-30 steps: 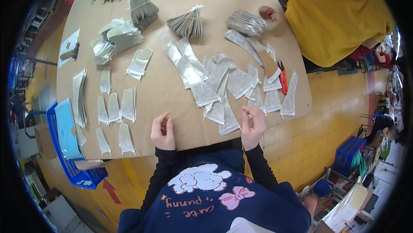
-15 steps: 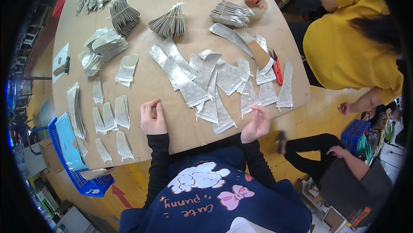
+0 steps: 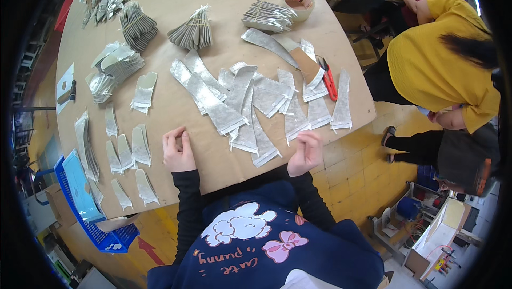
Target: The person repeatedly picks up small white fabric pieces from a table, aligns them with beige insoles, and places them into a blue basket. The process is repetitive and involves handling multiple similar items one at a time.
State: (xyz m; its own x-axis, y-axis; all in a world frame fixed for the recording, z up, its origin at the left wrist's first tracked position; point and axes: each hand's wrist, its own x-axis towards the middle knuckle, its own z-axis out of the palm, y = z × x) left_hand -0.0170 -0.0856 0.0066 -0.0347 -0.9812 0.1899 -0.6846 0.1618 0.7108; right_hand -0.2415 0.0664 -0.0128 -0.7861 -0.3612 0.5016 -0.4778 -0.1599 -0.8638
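Observation:
My left hand point(image 3: 180, 151) rests at the table's front, its fingers curled in loosely and nothing visible in them. Close to the front right edge, my right hand point(image 3: 305, 153) is curled with fingertips drawn together, slightly blurred and seemingly bare. Between and beyond the hands lies a loose spread of curved silvery-grey fabric pieces point(image 3: 213, 106) with pale stitched ends. A brown piece point(image 3: 308, 66) rests among them at the right, beside red-handled snips point(image 3: 330, 83). Left of my left hand, several small greenish-grey pieces point(image 3: 125, 152) lie in short groups.
Tied bundles of strips point(image 3: 195, 28) and a tape roll point(image 3: 298, 6) stand farther back. A stack of pale pieces point(image 3: 121, 62) and a small hammer point(image 3: 68, 96) lie left. A blue basket point(image 3: 114, 238) hangs by the left edge. A person in yellow point(image 3: 432, 57) stands at right.
The view has shifted, so the table sits slightly farther left. My hands keep nearly the same places and curled shape. The person in yellow and a person in dark clothes at right have moved.

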